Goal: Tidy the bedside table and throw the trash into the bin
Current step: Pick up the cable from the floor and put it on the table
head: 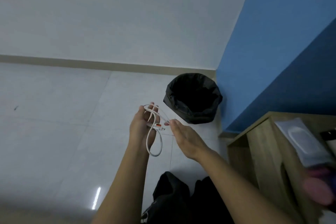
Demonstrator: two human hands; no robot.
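Observation:
A white charging cable (161,140) with an orange-tipped plug is looped over the fingers of my left hand (141,125), and one loop hangs below the palm. My right hand (183,135) is just to its right, and its fingertips pinch a strand of the cable. Both hands are held above the floor, in front of the bin (193,99), which is lined with a black bag and stands in the corner. The wooden bedside table (258,143) is at the right, with a clear plastic package (300,138) on its top.
White floor tiles (54,114) stretch to the left. A white wall lies ahead and a blue wall (272,51) runs on the right behind the table. A blurred pink thing (320,187) lies at the table's near end. My dark trousers (181,200) show at the bottom.

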